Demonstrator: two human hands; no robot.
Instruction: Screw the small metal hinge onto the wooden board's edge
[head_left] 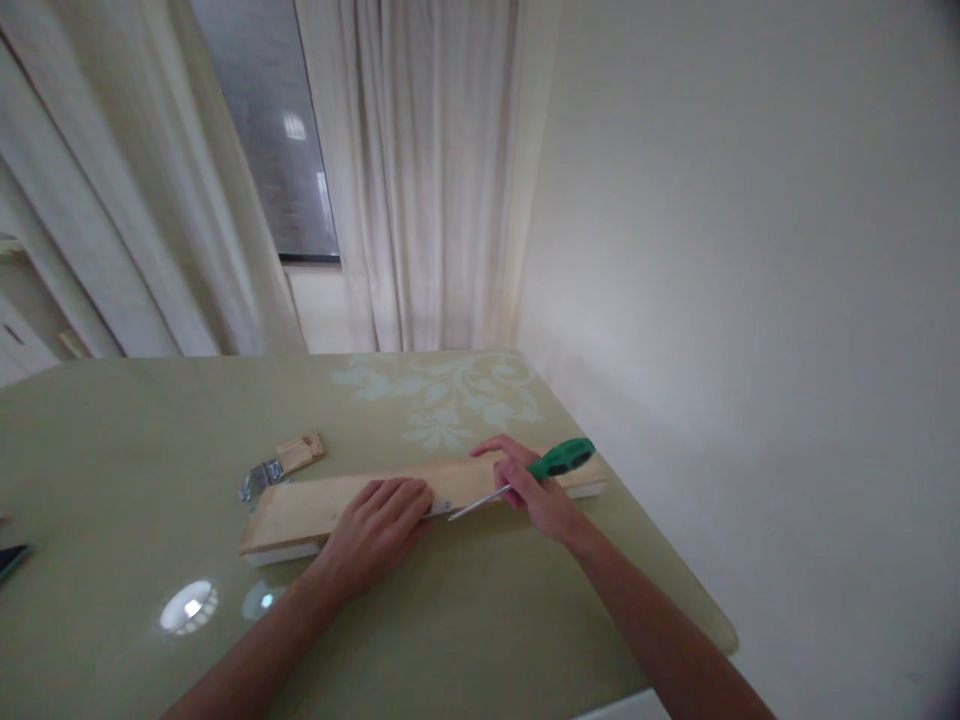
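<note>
My left hand (382, 518) rests on a long, pale wooden board (463, 480), grip unclear; my right hand (534, 492) grasps a green-handled metal screwdriver (562, 458).

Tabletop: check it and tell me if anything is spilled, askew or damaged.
Nothing on the tabletop looks spilled or damaged. The two bright patches at lower left look like lamp reflections, not liquid. Beyond the left end of the wooden board, a small wood block lies at an angle beside metal pieces, but that seems ordinary.

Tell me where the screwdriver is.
In the head view, the screwdriver is just right of centre, in the right hand, its tip near the wooden board.
</note>
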